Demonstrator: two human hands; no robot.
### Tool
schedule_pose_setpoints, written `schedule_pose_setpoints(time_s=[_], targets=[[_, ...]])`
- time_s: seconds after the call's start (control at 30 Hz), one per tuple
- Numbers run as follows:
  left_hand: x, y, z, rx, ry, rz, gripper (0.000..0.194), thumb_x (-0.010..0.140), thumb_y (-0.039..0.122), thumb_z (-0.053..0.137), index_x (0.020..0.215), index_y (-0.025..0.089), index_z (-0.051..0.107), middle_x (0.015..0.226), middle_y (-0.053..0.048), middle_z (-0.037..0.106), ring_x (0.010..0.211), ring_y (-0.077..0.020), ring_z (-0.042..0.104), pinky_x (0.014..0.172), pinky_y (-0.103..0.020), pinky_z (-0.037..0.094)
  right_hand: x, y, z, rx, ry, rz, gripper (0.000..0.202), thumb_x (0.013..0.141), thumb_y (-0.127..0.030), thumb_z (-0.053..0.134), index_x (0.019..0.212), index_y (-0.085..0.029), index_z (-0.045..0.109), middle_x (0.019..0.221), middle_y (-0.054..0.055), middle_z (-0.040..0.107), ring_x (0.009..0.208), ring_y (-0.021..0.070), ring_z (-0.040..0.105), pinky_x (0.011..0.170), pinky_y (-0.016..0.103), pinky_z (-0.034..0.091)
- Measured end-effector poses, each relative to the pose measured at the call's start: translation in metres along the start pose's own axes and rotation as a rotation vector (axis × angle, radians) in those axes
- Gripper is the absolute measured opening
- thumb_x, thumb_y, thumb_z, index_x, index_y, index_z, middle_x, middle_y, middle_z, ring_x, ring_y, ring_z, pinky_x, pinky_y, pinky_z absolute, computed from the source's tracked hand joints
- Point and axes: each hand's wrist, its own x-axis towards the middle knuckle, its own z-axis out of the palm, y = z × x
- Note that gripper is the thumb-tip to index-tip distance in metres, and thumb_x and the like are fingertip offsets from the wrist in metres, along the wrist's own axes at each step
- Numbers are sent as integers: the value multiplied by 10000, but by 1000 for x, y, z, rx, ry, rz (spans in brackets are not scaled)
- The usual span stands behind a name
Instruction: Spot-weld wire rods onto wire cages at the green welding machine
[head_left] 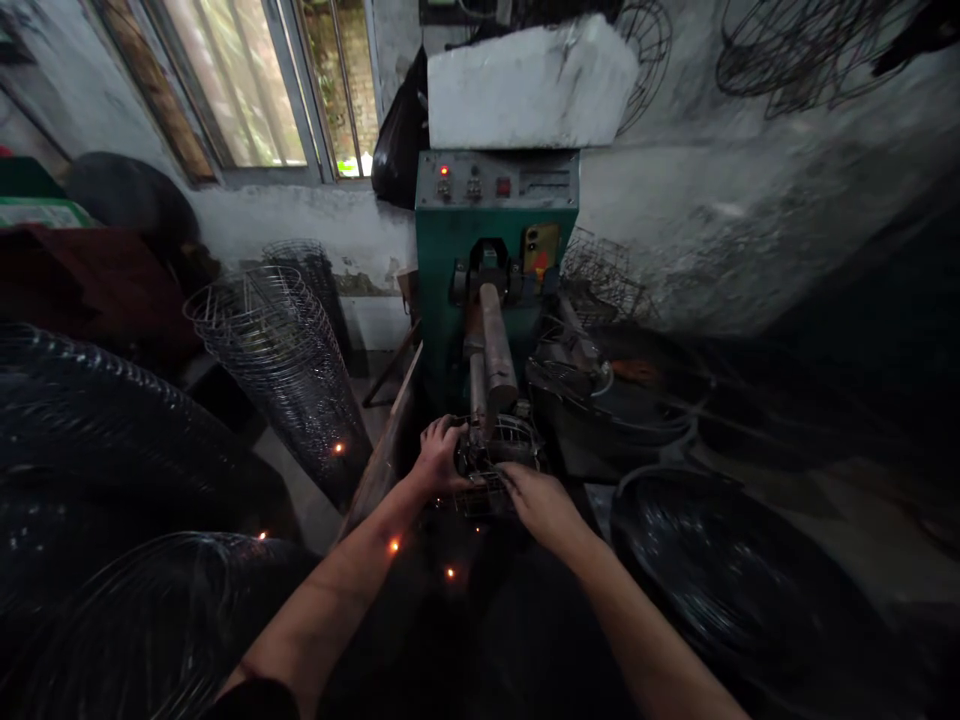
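A round wire frame (519,432) sits at the lower end of a green welding machine (439,235), around its lower arm. My left hand (442,455) grips the frame's left side, with the thumb and fingers curled on the wires. On the near right side, my right hand (529,492) pinches the frame, its fingertips close to the machine's tip. Above the hands, a thick metal arm (496,340) reaches out from the machine. Glowing sparks (450,573) fly near my left forearm and below the hands. The exact contact point is dark and partly hidden.
Tall stacks of wire rings (281,350) stand on the left, with more wire bundles nearer. Coils of dark wire (697,550) lie on the right. A white foam block (525,90) rests atop the machine. A phone (541,245) is on its front. A slanted board (386,430) stands left of my hands.
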Motion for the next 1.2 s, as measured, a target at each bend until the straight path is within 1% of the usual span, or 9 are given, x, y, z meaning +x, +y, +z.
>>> schedule_pose_setpoints(time_s=[0.1,0.2,0.3,0.37,0.47,0.7,0.83,0.93,1.2], targets=[[8,-5,2,10,31,-29,1007,468,584,844,1311,148,506,1371,-216,452,1308,-412,403,1060,-585,359,-9,10,10,286,155,30,328,922,-267,397,1108,-156,644,1097,117,721,1029,235,672,905,332,500],[11,-6,3,-3,32,-30,994,473,594,842,1306,169,505,1352,-199,473,1290,-413,424,1041,-584,381,-20,17,20,544,179,91,289,872,-378,481,1002,-192,660,941,87,744,918,241,689,808,333,527],[10,-6,4,-16,68,-12,930,522,597,819,1287,168,511,1340,-197,488,1268,-404,449,1012,-571,411,-33,16,26,827,129,179,323,819,-475,581,955,-189,643,810,64,721,721,208,652,640,304,510],[10,-7,4,-18,78,-4,915,533,607,806,1280,168,512,1335,-193,493,1263,-402,455,1004,-577,416,-42,13,27,1027,58,268,405,774,-535,645,969,-180,628,744,37,686,531,138,539,485,250,414],[13,-9,4,-20,61,-16,958,491,605,830,1279,159,517,1326,-201,494,1271,-414,446,1015,-583,406,-55,9,29,1221,9,343,484,724,-569,712,991,-175,622,707,11,646,438,67,392,422,200,290],[25,-11,1,-10,71,-96,956,506,554,862,1304,183,490,1379,-200,450,1310,-409,406,1030,-594,376,-73,15,38,1232,27,396,477,671,-571,760,893,-170,629,699,15,639,461,66,385,430,196,273],[31,-17,5,-1,111,-106,978,497,574,864,1301,157,497,1359,-203,468,1295,-403,422,1034,-577,388,-83,27,48,1184,17,384,453,725,-562,724,961,-182,657,724,24,659,437,66,358,417,210,253],[35,-21,7,6,116,-128,973,493,572,864,1296,162,500,1353,-196,477,1302,-405,417,1027,-573,397,-88,35,57,1232,-2,396,479,738,-571,713,1019,-193,631,754,28,673,405,56,342,404,208,245],[35,-14,-2,6,110,-128,898,520,508,872,1272,179,508,1350,-181,476,1293,-395,425,1026,-567,398,-93,41,61,1420,44,488,414,693,-492,771,880,-205,538,645,-19,620,375,33,303,382,162,172]])
